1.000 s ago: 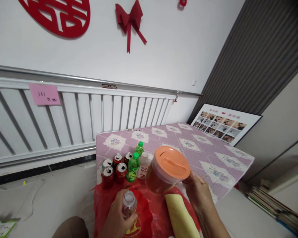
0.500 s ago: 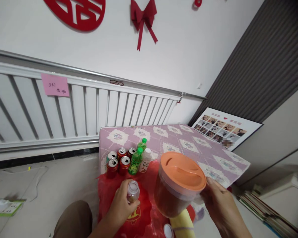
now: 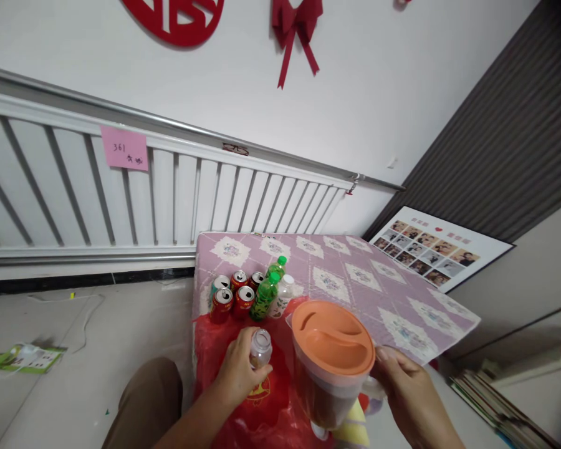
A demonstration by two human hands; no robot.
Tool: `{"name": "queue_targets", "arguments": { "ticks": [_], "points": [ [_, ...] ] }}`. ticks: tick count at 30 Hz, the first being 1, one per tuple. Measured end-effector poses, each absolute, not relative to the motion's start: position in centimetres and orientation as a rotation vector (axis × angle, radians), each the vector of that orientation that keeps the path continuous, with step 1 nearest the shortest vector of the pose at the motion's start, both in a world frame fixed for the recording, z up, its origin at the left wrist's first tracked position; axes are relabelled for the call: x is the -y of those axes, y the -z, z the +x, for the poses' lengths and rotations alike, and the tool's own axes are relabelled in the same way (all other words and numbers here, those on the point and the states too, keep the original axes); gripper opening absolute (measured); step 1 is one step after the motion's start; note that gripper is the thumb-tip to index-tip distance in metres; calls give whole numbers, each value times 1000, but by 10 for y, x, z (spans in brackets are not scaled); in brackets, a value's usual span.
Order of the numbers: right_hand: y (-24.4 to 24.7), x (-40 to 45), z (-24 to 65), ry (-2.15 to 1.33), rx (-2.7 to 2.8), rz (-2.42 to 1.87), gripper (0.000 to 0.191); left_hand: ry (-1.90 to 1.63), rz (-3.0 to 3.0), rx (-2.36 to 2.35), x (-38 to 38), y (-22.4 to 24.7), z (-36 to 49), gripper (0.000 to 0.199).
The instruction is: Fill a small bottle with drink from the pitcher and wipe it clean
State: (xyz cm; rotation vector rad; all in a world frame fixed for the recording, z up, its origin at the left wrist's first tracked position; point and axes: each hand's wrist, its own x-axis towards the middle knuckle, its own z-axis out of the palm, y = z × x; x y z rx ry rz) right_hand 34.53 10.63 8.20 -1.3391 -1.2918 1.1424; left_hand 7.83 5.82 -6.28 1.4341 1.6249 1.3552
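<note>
Right hand (image 3: pixel 409 399) clamped on the handle of the orange-lidded pitcher (image 3: pixel 331 362), held up over the red bag (image 3: pixel 224 349) on the table (image 3: pixel 355 280). Left of the pitcher, left hand (image 3: pixel 240 374) wrapped around a small open bottle (image 3: pixel 260 348); cans (image 3: pixel 234 296) stand beyond it.

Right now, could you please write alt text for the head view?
The right hand holds an orange-lidded pitcher of brown liquid by its handle, beside a small open bottle in the left hand. Cans and green bottles stand behind.
</note>
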Motion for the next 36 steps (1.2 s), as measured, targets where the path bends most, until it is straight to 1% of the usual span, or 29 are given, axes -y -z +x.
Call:
{"name": "queue_targets", "arguments": {
  "ticks": [6, 21, 36],
  "points": [
    [-94, -97, 329, -1088, 1392, -1370, 37, -1348, 1430, -1636, -58, 60, 78, 65],
    [-100, -97, 317, -987, 1550, -1474, 46, -1335, 1466, -1635, -60, 62, 76, 69],
    [-100, -108, 317, -870, 1773, -1541, 46, -1318, 1479, -1635, -61, 61, 76, 71]
  ]
}}
